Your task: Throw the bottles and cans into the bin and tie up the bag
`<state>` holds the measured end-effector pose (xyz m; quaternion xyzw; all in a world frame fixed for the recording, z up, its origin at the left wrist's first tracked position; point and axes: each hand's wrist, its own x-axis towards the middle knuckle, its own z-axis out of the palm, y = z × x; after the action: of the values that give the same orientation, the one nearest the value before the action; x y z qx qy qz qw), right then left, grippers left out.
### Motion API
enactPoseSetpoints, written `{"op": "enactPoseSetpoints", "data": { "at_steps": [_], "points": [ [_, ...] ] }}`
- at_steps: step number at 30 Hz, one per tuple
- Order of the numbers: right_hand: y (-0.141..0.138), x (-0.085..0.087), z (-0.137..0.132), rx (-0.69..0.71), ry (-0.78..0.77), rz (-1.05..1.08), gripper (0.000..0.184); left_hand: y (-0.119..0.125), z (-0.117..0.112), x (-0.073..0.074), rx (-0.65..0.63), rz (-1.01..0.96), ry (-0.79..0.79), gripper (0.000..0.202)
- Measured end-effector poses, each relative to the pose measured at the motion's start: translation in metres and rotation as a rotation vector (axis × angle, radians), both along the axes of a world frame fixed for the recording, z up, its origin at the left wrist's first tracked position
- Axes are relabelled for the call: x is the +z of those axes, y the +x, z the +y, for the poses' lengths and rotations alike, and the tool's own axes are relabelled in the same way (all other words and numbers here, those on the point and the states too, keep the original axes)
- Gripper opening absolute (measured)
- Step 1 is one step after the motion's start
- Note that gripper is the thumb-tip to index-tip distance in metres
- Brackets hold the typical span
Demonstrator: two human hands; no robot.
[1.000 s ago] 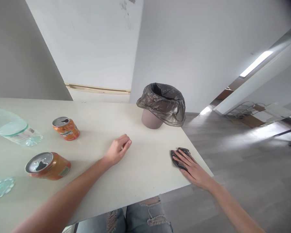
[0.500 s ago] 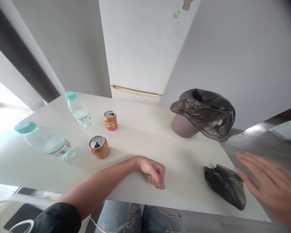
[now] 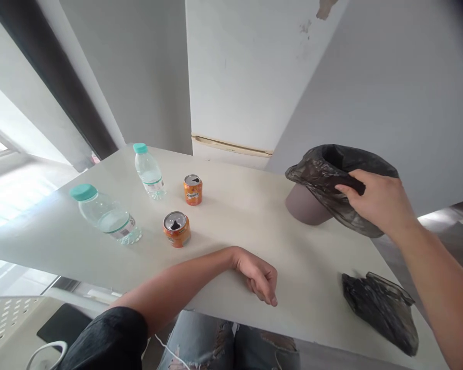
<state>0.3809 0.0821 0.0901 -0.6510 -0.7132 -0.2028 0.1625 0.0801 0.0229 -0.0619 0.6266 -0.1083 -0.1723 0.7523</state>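
Observation:
My right hand pinches the near rim of a thin black plastic bag, which lines a mauve bin and hangs over its sides. The thumb lies outside the bag, and the other fingers reach over the rim. My left hand rests on the table in a loose fist, with nothing seen in it. Below my right forearm lies a crumpled black plastic bag. Left of my left hand stand two orange drink cans, both opened on top.
Two clear plastic bottles with teal caps, a nearer bottle and a farther bottle, stand at the left of the white table. Behind the table is a white fridge. A perforated beige chair is at lower left.
My right hand has moved up and left from beside the crumpled bag and closed on the bin bag's rim. My left hand stays on the table. The view has shifted slightly left.

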Motion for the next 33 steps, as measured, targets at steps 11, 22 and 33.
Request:
{"op": "enactPoseSetpoints", "data": {
  "at_steps": [11, 22, 33],
  "points": [
    [-0.143, 0.009, -0.075, 0.515, 0.057, 0.079, 0.006, 0.003, -0.001, 0.000, -0.035, -0.011, -0.068, 0.062],
    [-0.224, 0.075, -0.085, 0.774, 0.033, 0.055, 0.033, 0.003, -0.002, 0.003, -0.044, 0.052, -0.099, 0.062],
    [-0.456, 0.034, -0.049, 1.309, -0.448, -0.120, 0.057, 0.002, -0.006, 0.006, -0.023, 0.076, -0.046, 0.065]
  ]
}}
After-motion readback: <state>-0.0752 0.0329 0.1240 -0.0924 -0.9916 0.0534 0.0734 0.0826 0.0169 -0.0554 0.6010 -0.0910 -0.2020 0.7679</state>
